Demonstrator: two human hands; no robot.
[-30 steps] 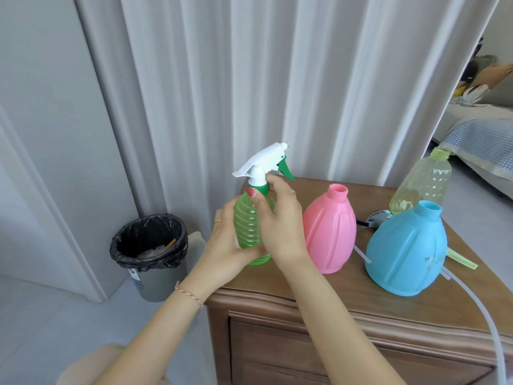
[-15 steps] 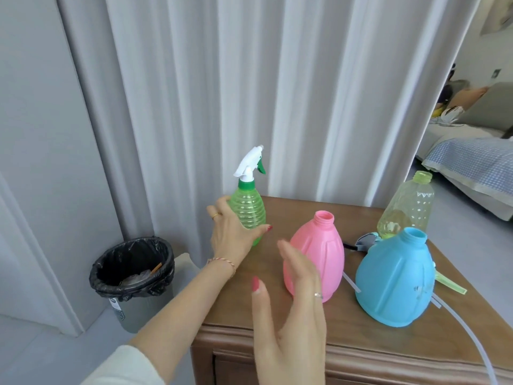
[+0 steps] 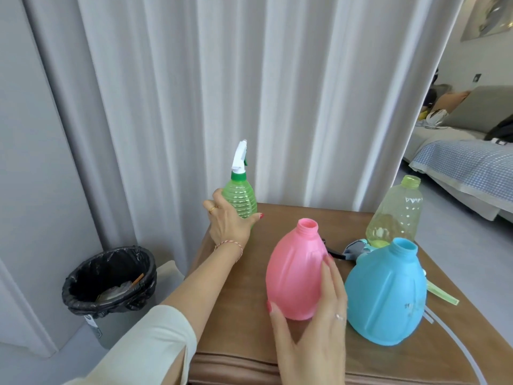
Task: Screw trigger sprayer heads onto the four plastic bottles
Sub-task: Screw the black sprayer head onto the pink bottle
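Observation:
A green ribbed bottle (image 3: 241,200) with a white and green trigger sprayer head (image 3: 239,160) on its neck stands at the far left corner of the wooden cabinet top (image 3: 241,323). My left hand (image 3: 229,222) is wrapped around its lower body. The pink bottle (image 3: 295,273) stands open-necked in the middle; my right hand (image 3: 313,326) curls around its right side and base. An open blue bottle (image 3: 385,293) is to the right, and an open yellow-green bottle (image 3: 397,212) behind it. A loose sprayer head (image 3: 354,249) lies partly hidden between them.
A black-lined waste bin (image 3: 111,279) stands on the floor left of the cabinet. White curtains (image 3: 249,93) hang close behind. A clear dip tube (image 3: 458,343) and a green strip (image 3: 441,294) lie by the right edge. A bed (image 3: 466,162) is far right.
The green bottle was set down at the far left corner with my left hand still on it. My right hand let go of it and moved onto the pink bottle.

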